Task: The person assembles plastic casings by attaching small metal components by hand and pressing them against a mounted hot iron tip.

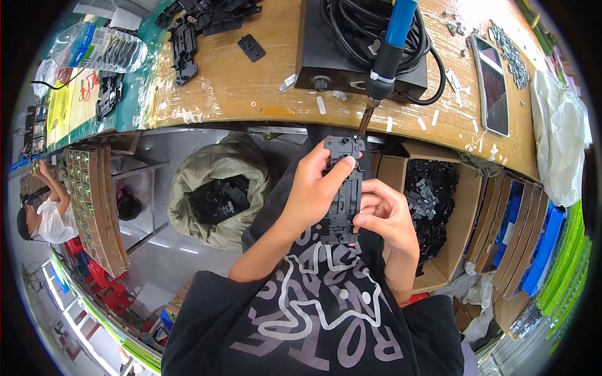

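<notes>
My left hand [320, 191] grips a long black plastic chassis [343, 207] in front of my chest, its thumb pressed on the upper face. At the right edge of the chassis is my right hand [390, 216], with its fingers curled and thumb against the lower side. Above, a blue and black pen-shaped power tool [384, 66] points down from the bench. Its metal tip meets or overlaps the top right corner of the chassis; contact cannot be made out for certain.
A black box [310, 59] on the bench [219, 103] carries coiled cable [351, 31]. A phone [492, 88], small loose parts [508, 53] and a bottle [100, 50] lie around it. Below stand a sack [182, 200] and a cardboard box [464, 232] of black parts. Another person [47, 216] works far left.
</notes>
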A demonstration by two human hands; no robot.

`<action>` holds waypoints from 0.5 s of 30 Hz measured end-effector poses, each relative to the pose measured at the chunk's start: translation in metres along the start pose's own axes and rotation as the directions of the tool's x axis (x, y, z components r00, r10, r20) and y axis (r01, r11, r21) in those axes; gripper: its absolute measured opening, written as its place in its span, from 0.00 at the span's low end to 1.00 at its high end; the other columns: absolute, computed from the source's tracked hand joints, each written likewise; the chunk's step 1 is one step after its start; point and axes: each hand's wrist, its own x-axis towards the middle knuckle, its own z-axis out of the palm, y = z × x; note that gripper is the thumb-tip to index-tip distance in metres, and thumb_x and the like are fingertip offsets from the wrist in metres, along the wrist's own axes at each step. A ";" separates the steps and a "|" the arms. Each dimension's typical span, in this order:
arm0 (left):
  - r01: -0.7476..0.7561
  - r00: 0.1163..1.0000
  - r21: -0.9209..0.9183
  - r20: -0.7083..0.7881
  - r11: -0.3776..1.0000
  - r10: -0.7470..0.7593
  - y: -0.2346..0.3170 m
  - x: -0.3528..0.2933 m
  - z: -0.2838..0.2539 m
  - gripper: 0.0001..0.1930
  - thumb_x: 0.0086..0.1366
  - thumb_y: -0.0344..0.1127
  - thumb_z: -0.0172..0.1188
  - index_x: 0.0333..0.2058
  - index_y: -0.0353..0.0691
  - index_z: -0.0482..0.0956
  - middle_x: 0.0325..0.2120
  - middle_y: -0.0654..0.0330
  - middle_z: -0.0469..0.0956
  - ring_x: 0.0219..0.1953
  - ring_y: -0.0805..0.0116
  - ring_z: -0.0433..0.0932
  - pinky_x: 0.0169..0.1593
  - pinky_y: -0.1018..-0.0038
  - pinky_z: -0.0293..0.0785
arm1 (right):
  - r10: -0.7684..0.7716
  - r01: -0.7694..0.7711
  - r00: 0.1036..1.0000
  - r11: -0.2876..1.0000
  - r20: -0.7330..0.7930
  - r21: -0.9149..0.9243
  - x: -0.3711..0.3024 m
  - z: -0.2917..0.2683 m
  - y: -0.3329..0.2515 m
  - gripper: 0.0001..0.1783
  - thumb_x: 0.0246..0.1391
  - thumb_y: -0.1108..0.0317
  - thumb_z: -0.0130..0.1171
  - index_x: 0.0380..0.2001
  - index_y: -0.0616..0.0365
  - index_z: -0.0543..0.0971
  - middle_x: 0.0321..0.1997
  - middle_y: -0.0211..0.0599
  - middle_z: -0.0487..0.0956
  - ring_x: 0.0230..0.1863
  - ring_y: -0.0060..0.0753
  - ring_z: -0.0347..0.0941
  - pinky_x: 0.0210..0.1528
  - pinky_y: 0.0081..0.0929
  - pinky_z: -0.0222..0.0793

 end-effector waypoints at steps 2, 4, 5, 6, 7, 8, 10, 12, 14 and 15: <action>0.005 1.000 -0.017 0.001 1.000 -0.005 -0.003 0.003 -0.002 0.07 0.57 0.29 0.49 0.33 0.33 0.70 0.25 0.67 0.70 0.26 0.84 0.65 0.30 0.85 0.63 | 0.011 -0.011 1.000 1.000 -0.010 0.016 0.003 0.000 0.002 0.19 0.42 0.82 0.56 0.41 0.68 0.66 0.27 0.38 0.75 0.27 0.23 0.72 0.29 0.19 0.71; 0.052 0.999 0.002 0.010 0.999 -0.052 -0.005 0.006 -0.006 0.09 0.56 0.31 0.50 0.35 0.34 0.71 0.26 0.66 0.72 0.26 0.83 0.67 0.29 0.85 0.63 | 0.006 -0.006 1.000 1.000 -0.016 0.012 0.005 0.000 0.005 0.19 0.42 0.81 0.56 0.41 0.68 0.66 0.27 0.37 0.74 0.27 0.23 0.72 0.28 0.19 0.70; 0.052 0.999 0.004 0.011 0.999 -0.052 -0.003 0.005 -0.005 0.09 0.56 0.31 0.50 0.35 0.34 0.71 0.26 0.66 0.72 0.26 0.83 0.67 0.29 0.85 0.63 | 0.006 -0.006 1.000 1.000 -0.016 0.014 0.005 0.000 0.005 0.19 0.42 0.81 0.56 0.41 0.68 0.66 0.27 0.37 0.74 0.27 0.23 0.72 0.28 0.19 0.70; 0.024 1.000 0.008 0.008 1.000 -0.024 0.000 0.004 -0.003 0.07 0.57 0.30 0.50 0.33 0.33 0.71 0.25 0.66 0.71 0.26 0.84 0.66 0.30 0.85 0.63 | -0.006 0.006 1.000 1.000 -0.009 0.006 0.004 0.000 0.004 0.19 0.42 0.81 0.56 0.40 0.68 0.66 0.27 0.37 0.74 0.26 0.22 0.72 0.28 0.19 0.70; -0.004 1.000 0.012 0.005 1.000 0.004 0.002 0.003 -0.001 0.06 0.57 0.28 0.49 0.32 0.33 0.70 0.25 0.67 0.70 0.27 0.84 0.66 0.31 0.85 0.63 | -0.018 0.018 1.000 1.000 -0.002 -0.001 0.003 0.001 0.003 0.19 0.42 0.81 0.57 0.40 0.68 0.66 0.27 0.37 0.74 0.26 0.22 0.72 0.28 0.18 0.70; -0.004 1.000 0.014 0.005 1.000 0.004 0.004 0.003 -0.001 0.06 0.57 0.28 0.49 0.32 0.33 0.70 0.25 0.67 0.70 0.27 0.84 0.66 0.31 0.85 0.63 | -0.019 0.019 1.000 1.000 -0.002 0.000 0.003 0.001 0.001 0.19 0.42 0.81 0.57 0.40 0.68 0.66 0.27 0.37 0.74 0.26 0.22 0.72 0.28 0.18 0.70; 0.017 1.000 0.028 0.010 0.999 -0.017 0.005 0.003 0.000 0.06 0.57 0.28 0.49 0.32 0.33 0.70 0.25 0.67 0.70 0.27 0.84 0.66 0.31 0.85 0.63 | -0.021 0.021 1.000 1.000 -0.013 0.008 0.001 0.003 -0.002 0.19 0.42 0.81 0.57 0.40 0.68 0.66 0.26 0.37 0.74 0.26 0.22 0.72 0.27 0.18 0.70; 0.030 0.999 0.016 0.011 0.999 -0.030 0.006 0.003 0.000 0.06 0.57 0.28 0.49 0.32 0.33 0.70 0.25 0.67 0.70 0.27 0.84 0.66 0.31 0.85 0.63 | -0.026 0.026 1.000 1.000 -0.012 0.008 0.001 0.002 -0.002 0.19 0.42 0.81 0.57 0.40 0.68 0.66 0.26 0.37 0.75 0.26 0.22 0.72 0.27 0.18 0.70; 0.044 0.999 0.004 0.010 0.999 -0.044 0.007 0.003 0.001 0.06 0.57 0.28 0.49 0.32 0.32 0.70 0.25 0.67 0.70 0.27 0.85 0.66 0.31 0.85 0.63 | -0.029 0.029 1.000 1.000 -0.010 0.009 0.001 0.002 -0.002 0.19 0.42 0.81 0.57 0.40 0.68 0.67 0.26 0.37 0.75 0.26 0.22 0.72 0.27 0.18 0.70; 0.049 0.999 -0.002 0.004 0.999 -0.049 0.007 0.003 0.002 0.06 0.57 0.28 0.49 0.32 0.33 0.70 0.25 0.67 0.70 0.27 0.85 0.66 0.31 0.85 0.63 | -0.028 0.029 0.999 0.999 -0.015 0.019 0.001 0.002 -0.002 0.19 0.42 0.81 0.57 0.40 0.68 0.67 0.26 0.37 0.75 0.26 0.22 0.72 0.27 0.18 0.69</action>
